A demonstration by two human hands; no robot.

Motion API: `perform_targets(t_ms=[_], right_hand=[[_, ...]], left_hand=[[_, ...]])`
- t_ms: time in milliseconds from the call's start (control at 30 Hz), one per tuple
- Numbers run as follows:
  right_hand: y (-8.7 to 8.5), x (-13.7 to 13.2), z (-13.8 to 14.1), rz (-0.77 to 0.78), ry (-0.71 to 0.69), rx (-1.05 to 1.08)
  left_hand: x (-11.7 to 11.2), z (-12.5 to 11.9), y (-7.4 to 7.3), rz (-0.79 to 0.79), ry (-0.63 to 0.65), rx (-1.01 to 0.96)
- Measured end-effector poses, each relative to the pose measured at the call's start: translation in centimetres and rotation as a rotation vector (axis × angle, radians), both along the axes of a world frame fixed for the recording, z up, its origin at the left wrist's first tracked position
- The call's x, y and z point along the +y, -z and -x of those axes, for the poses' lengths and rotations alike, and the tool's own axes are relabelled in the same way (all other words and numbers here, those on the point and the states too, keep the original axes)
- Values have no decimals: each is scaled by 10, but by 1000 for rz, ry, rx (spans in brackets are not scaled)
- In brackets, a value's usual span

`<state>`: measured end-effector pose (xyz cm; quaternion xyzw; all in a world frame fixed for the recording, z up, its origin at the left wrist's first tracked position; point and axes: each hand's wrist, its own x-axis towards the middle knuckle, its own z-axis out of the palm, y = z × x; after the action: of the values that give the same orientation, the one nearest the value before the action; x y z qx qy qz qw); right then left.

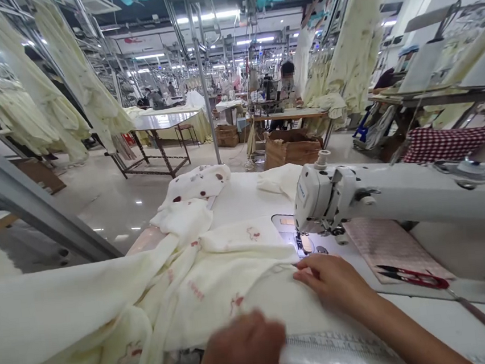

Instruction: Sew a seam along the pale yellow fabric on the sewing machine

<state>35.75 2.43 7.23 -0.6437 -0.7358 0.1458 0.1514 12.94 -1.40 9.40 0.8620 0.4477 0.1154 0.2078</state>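
Observation:
A cream fabric piece (218, 281) with small red prints lies bunched on the white sewing table (444, 317). My right hand (331, 279) rests on its right edge, fingertips pinching the cloth just in front of the needle plate (304, 243) of the white sewing machine (381, 194). My left hand (242, 353), blurred, presses on the near part of the same cloth at the table's front edge. More cream cloth drapes off to the left.
Red-handled thread snips (412, 276) lie on a patterned pad right of the needle. A printed ruler (335, 342) runs along the table front. Folded cream pieces (198, 189) sit further back. A grey metal rail (25, 203) crosses at left. Hanging garments, tables, cardboard boxes and other workers fill the hall.

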Motion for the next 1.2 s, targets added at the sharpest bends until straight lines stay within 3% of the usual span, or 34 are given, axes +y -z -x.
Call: perform_targets(t_ms=[133, 233, 433, 600, 700, 900, 967, 1067, 1200], right_hand=[[8, 4, -1, -19, -58, 47], [11, 4, -7, -21, -70, 109], [20, 12, -19, -31, -2, 121], [28, 17, -29, -119, 56, 20], [29, 8, -37, -177, -1, -24], [20, -7, -32, -174, -275, -85], [17, -6, -28, -139, -265, -157], [14, -1, -30, -50, -209, -190], [15, 5, -47, -37, -193, 44]], left_hand=[[69, -56, 1, -180, 52, 148], [91, -74, 7, -208, 112, 194], [91, -75, 31, -289, 97, 131], [85, -79, 49, -457, 352, 125], [88, -79, 49, -369, 326, 143], [105, -79, 22, -127, 213, 156], [107, -81, 19, -184, 248, 164], [104, -80, 30, -366, 394, 125], [97, -76, 51, -484, 509, 77]])
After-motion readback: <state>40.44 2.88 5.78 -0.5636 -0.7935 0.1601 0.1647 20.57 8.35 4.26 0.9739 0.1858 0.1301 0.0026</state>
